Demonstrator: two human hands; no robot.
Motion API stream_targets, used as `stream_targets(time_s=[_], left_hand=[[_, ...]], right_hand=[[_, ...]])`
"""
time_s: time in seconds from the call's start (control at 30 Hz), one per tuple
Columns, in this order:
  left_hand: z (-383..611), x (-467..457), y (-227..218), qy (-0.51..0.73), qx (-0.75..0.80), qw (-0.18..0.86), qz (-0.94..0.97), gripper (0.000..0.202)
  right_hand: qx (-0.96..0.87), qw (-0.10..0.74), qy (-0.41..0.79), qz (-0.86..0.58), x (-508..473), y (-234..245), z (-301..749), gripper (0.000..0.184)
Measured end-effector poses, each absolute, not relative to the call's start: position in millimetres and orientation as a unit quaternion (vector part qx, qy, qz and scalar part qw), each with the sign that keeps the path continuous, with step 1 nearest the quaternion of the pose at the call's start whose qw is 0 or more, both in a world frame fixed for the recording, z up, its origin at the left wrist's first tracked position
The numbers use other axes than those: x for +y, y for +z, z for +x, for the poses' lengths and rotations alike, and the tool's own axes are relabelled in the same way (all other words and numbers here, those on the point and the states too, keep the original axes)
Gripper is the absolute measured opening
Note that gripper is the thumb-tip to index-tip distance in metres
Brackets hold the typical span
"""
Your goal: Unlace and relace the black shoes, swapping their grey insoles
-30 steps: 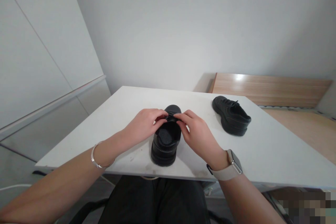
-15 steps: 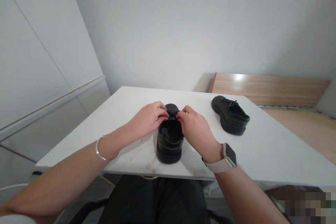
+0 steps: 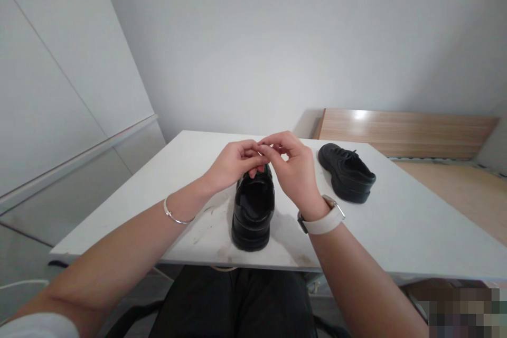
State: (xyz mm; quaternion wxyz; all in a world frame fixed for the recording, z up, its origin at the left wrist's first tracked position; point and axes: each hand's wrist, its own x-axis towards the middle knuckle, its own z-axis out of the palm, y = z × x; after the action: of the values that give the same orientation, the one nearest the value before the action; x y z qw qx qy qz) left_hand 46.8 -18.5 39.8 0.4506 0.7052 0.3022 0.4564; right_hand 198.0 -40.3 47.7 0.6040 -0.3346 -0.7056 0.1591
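white worktop [image 3: 396, 222]; near black leather-look shoe [image 3: 253, 220], probably stiff, best held at heel [image 3: 250, 242]. left hand [image 3: 233, 163], right hand [image 3: 299, 166] narrowed, grip unclear.

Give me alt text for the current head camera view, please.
A person's left hand and right hand meet over the front of a black shoe, its heel toward the viewer, on a white table. What they hold, if anything, is hidden. A second black shoe stands at right.

The near shoe [image 3: 253, 216] looks smooth, faintly glossy, probably leather.
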Motion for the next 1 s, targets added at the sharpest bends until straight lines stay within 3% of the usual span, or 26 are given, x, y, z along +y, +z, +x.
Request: stream_targets(time_s=[0.13, 0.27, 0.47, 0.6, 0.77, 1.0], left_hand=[[47.7, -25.5, 42.2, 0.441, 0.293, 0.429, 0.731, 0.026], [34.7, -32.5, 47.6, 0.395, 0.271, 0.381, 0.791, 0.020], [22.1, -36.5, 43.6, 0.376, 0.201, -0.091, 0.900, 0.018], [24.9, -35.9, 37.1, 0.393, 0.171, -0.235, 0.872, 0.012], [27.0, -38.1, 35.1, 0.465, 0.202, -0.188, 0.841, 0.013], [-1.1, -40.3, 15.1, 0.460, 0.350, 0.048, 0.814, 0.021]], right_hand=[[-0.719, 0.591, 0.187, -0.314, -44.2, 51.8, 200.3, 0.006], [-0.695, 0.588, 0.252, -0.329, -42.7, 43.0, 207.5, 0.024], [-0.724, 0.478, 0.393, -0.305, -33.6, 21.9, 211.4, 0.028], [-0.666, 0.499, 0.469, -0.295, -34.7, 19.3, 209.6, 0.021], [-0.599, 0.535, 0.501, -0.322, -36.9, 18.7, 213.0, 0.024], [-0.582, 0.592, 0.278, -0.483, -26.4, -12.8, 249.0, 0.024]])
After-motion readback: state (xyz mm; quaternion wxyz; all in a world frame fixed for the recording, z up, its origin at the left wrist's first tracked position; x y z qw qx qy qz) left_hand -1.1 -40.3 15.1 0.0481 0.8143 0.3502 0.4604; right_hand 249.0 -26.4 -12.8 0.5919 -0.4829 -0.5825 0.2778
